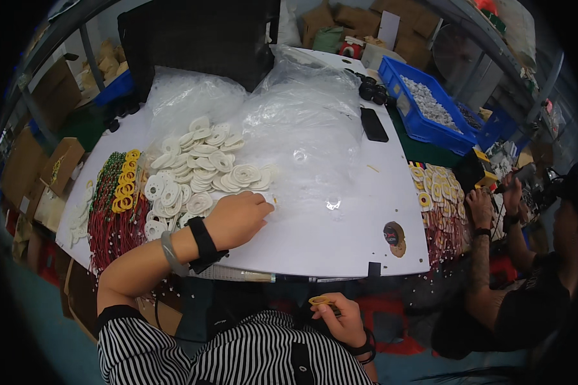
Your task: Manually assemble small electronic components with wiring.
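Observation:
My left hand (241, 219) reaches over the white table, its fingers curled together at the right edge of a heap of white plastic discs (202, 168). A small pale piece (275, 201) shows at its fingertips; what the fingers hold is too small to make out. Close to my body, below the table's front edge, my right hand (341, 321) grips a yellow ring (321, 300) between thumb and fingers. Left of the heap lie yellow rings (127, 183) in a column, on bundles of red and green wires (112, 221).
Clear plastic bags (302, 115) spread behind the discs. A black phone (374, 124) lies on the white table (347, 250), which has a hole at its front right. A blue bin (424, 106) of small white parts stands at right. A co-worker's hand (480, 208) is near another wired stack (438, 192).

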`<state>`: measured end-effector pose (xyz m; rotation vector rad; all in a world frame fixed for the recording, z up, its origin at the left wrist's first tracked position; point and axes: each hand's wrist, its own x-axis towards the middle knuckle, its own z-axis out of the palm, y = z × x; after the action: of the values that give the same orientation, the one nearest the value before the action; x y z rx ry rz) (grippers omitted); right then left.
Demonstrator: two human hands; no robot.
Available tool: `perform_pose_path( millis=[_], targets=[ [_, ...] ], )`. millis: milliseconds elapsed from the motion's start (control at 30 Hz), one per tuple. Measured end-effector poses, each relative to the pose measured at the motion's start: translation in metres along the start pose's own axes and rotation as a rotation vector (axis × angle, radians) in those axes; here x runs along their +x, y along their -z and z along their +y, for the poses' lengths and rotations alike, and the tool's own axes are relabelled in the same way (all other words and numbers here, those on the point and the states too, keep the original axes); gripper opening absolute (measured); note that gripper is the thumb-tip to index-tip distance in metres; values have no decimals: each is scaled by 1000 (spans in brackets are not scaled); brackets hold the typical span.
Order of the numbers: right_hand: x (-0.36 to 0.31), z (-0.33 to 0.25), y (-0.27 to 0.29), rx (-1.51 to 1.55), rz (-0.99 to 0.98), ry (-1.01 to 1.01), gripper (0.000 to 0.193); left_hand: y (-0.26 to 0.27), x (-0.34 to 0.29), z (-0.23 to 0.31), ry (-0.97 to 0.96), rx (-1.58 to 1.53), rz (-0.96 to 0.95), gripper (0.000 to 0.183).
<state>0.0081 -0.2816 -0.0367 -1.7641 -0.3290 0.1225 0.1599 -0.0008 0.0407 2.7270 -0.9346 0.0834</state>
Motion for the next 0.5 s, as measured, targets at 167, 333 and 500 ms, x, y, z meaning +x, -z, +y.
perform_pose_path(
  millis=[167,333,500],
  targets=[
    [-6,0,5,8,-12,-10,20,-24,22,-10,-43,114,103,21],
    [-10,3,12,3,14,-18,16,-25,31,-9,7,113,161,10],
    [-7,12,15,18,7,4,17,-12,34,-13,150,7,256,8]
  ],
)
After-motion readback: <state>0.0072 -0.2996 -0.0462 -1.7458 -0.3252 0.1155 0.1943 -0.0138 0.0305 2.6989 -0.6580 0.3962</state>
